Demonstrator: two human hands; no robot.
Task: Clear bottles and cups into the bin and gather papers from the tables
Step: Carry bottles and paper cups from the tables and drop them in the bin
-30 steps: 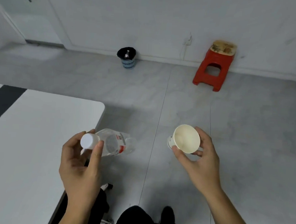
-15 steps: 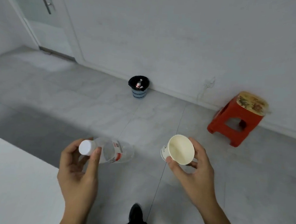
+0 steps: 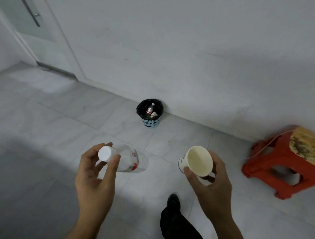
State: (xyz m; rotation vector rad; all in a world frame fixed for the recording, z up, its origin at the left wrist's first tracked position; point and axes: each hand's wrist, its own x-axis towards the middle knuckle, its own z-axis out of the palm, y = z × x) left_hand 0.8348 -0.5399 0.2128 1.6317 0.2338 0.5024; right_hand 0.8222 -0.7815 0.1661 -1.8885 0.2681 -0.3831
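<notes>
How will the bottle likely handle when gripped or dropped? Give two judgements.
The bottle looks empty, so probably light. Its thin clear plastic likely dents when squeezed. Being round, it may roll if it misses the bin.

The person's left hand and right hand are bare, and so are both forearms, from the wrist down to the lower edge of the view. They show nearer than the bin, one to its left and one to its right. A trouser leg of plain black cloth, loosely folded, shows nearer than the bin and slightly to its right. It ends in a black shoe with a rounded toe.
</notes>
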